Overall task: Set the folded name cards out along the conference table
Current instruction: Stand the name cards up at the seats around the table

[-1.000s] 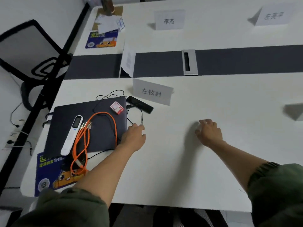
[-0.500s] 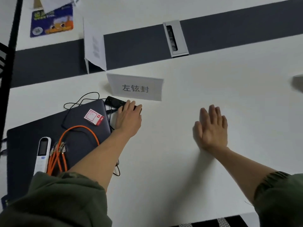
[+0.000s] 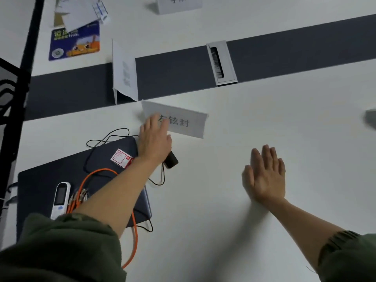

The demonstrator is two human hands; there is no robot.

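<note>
Head view: name card (image 3: 187, 124) stands just beyond our left hand (image 3: 154, 139), whose straight fingers overlap its left end, gripping nothing. Our right hand (image 3: 266, 178) lies flat and open on table (image 3: 264, 110), right of card. We should pinch the fold lightly, not crush it, text facing outward.

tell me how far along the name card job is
Done: a far card and a sideways card by the dark strip stand. In hand: the left hand, fingers straight, reaches over the near card; the right hand lies flat on the table. Left: probably squaring that card; more cannot be told.
</note>
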